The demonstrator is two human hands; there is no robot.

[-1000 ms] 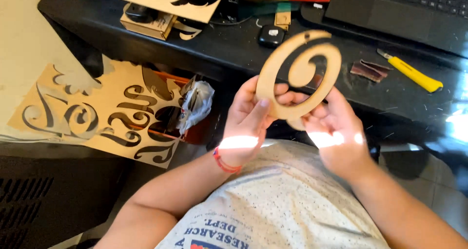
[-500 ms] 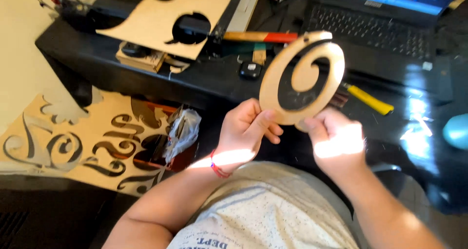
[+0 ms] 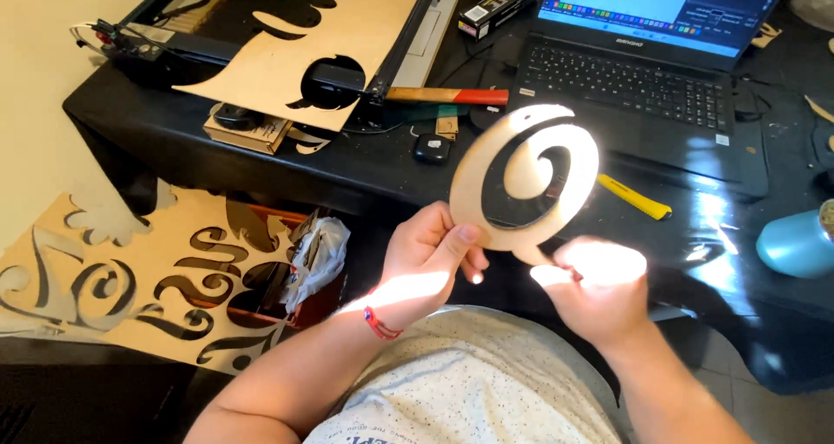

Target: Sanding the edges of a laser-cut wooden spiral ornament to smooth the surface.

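the left hand (image 3: 430,257) pinches the lower left edge of a wooden spiral cutout (image 3: 526,179), thumb on the near face and fingers curled behind, so the flat face tilts up toward the eyes, apparently for a look over. the right hand (image 3: 595,288), washed out by sunlight, closes on the spiral's tail at about 6 o'clock, steadying it; its exact finger hold is hard to tell. the piece is held up in the air above the black desk's (image 3: 261,162) near edge. at 12 o'clock sits an open laptop (image 3: 643,70); at 3 o'clock of the spiral lies a yellow utility knife (image 3: 636,197). at 9 o'clock, low on the floor, leans a cut plywood sheet (image 3: 130,279) with matching swirl holes.
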